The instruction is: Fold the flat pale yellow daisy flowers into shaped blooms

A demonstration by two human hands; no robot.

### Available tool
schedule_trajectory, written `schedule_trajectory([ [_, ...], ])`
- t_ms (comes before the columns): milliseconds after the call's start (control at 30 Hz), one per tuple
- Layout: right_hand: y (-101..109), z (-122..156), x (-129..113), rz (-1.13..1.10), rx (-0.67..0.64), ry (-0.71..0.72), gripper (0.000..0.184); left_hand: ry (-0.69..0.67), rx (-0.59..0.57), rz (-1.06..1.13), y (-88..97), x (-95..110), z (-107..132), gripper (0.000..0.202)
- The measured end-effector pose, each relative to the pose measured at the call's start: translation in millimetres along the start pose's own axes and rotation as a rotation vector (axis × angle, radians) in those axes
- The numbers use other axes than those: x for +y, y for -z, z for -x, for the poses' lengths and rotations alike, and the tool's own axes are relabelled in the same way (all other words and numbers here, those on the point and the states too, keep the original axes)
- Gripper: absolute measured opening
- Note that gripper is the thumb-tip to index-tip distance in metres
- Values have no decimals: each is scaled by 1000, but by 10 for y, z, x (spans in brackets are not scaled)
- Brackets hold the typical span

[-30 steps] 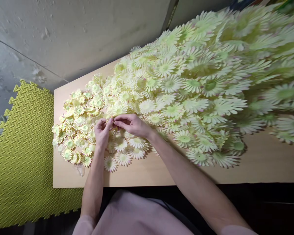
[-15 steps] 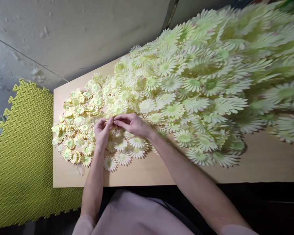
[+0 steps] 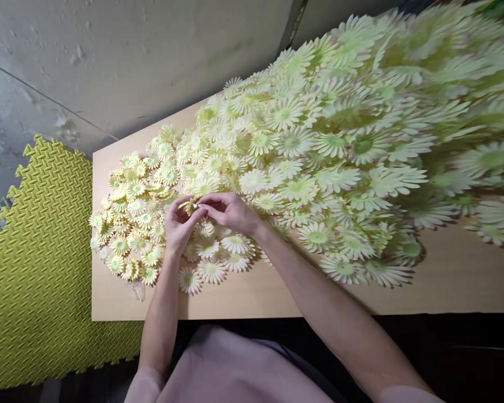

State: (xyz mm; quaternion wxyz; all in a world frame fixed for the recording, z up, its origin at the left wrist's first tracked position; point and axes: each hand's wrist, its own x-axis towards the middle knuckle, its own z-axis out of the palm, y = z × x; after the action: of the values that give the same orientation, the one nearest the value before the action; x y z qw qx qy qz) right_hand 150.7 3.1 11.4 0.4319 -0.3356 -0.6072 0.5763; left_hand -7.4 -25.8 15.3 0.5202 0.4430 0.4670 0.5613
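Both hands are in close over the middle of the pale wooden surface (image 3: 252, 296), meeting right at the near edge of the flower spread. The left hand (image 3: 177, 225) comes up from below with its fingers (image 3: 183, 208) curled in, and the right hand (image 3: 231, 212) reaches across from the right side, thumb and forefinger drawn to a pinch. Between the two sets of fingertips sits a small daisy (image 3: 190, 205), yellow-green with a pale centre, pinched from both sides and lifted just above the loose flowers lying under it. The hands touch at that spot, nothing slack in either grip. All around them lies the heap of daisies (image 3: 302, 151), thin and flat near the hands, thick and piled high out to the right, where the nearest blooms blur. A few single flowers lie on bare wood just below the left wrist. Off the left end of the surface there's a green foam mat (image 3: 37, 252) with jigsaw edges on the grey concrete floor (image 3: 130, 61), and a pink garment (image 3: 227, 369) shows at the bottom.
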Motion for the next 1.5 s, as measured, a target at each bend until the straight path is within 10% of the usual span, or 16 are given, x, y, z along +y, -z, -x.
schedule_trajectory([
  [500, 57, 0, -47, -166, 5, 6, 14, 71, 238, 220, 73, -34, -50, 27],
  [800, 165, -62, -95, -523, 405, 69, 33, 32, 253, 247, 88, -19, -77, 29],
  [1067, -9, 13, -131, -112, 29, 8, 32, 23, 177, 81, 10, -33, -29, 29],
  [1500, -27, -5, -86, -125, 15, -53, 23, -16, 80, 71, 3, -53, -14, 23],
])
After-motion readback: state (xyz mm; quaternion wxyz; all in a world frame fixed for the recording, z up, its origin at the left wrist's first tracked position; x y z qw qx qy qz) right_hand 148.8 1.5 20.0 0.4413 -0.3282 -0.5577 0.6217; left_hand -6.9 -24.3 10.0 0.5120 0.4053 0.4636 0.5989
